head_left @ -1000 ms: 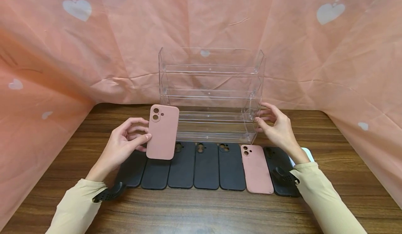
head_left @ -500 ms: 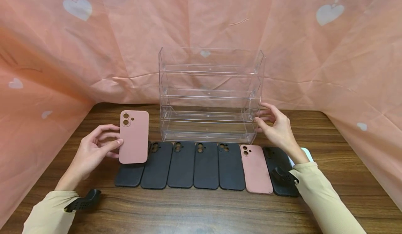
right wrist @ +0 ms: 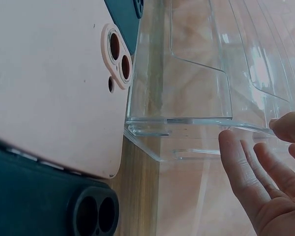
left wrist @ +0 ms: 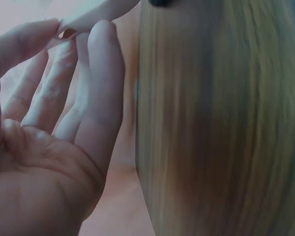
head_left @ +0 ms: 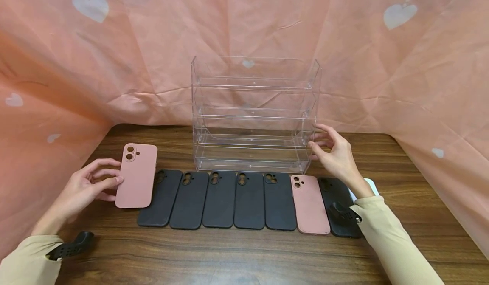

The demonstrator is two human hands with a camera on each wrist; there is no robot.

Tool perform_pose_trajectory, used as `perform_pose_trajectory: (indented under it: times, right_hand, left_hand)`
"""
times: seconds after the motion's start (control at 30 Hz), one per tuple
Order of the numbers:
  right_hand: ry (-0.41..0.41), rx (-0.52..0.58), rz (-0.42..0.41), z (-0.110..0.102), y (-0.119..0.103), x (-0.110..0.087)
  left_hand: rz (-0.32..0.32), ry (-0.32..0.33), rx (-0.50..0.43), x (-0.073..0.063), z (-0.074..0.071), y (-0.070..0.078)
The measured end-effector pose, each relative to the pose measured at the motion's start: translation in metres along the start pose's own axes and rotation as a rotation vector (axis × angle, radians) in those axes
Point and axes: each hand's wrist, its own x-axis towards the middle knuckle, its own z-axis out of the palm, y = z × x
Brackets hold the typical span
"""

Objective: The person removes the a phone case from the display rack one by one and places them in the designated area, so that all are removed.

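Observation:
At the left of the head view, my left hand [head_left: 89,185] pinches a pink phone case [head_left: 136,176] by its left edge, thumb in front. The case is raised, camera cutouts at its upper left, and overlaps part of the leftmost black phone case [head_left: 164,202]. In the left wrist view the fingertips meet the case's edge [left wrist: 93,14]. My right hand [head_left: 336,155] holds the right side of a clear tiered display rack [head_left: 250,165] between thumb and fingers. No cases stand on its tiers.
Along the rack's front lies a row of several black phone cases [head_left: 249,202], with one pink case [head_left: 311,206] among them. A white case [head_left: 372,186] is partly hidden by my right wrist. Pink cloth [head_left: 267,30] hangs behind the wooden table [head_left: 214,259].
My left hand has moved left and slightly nearer with the pink case, from before the rack to the row's left end. The right hand stays at the rack's side.

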Motion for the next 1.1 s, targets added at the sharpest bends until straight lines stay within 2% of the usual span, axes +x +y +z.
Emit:
perform_pose_trajectory:
  times: [0.1, 0.33, 0.57, 0.73, 0.87, 1.0, 1.1]
  right_hand:
    - [0.003, -0.009, -0.001, 0.0, 0.001, 0.0]
    - [0.0, -0.019, -0.003, 0.0, 0.001, -0.001]
    - [0.004, -0.012, 0.0, 0.0, 0.002, -0.001]
    - [0.006, -0.02, -0.005, 0.0, 0.002, -0.001]
    - [0.008, -0.021, -0.01, 0.0, 0.003, -0.001]
    - [0.01, -0.026, -0.013, 0.0, 0.004, 0.0]
    - [0.007, -0.018, -0.009, 0.0, 0.004, 0.0]
  left_hand:
    - [-0.025, -0.02, 0.043, -0.004, -0.01, -0.006]
    - [-0.041, -0.074, -0.04, -0.011, -0.032, -0.016]
    - [-0.089, -0.091, 0.096, -0.014, -0.046, -0.024]
    - [-0.135, -0.161, 0.1, -0.016, -0.049, -0.029]
    - [-0.171, -0.21, 0.108, -0.015, -0.046, -0.031]
    - [-0.207, -0.23, 0.124, -0.013, -0.041, -0.031]
    - [-0.211, -0.238, 0.119, -0.01, -0.04, -0.032]
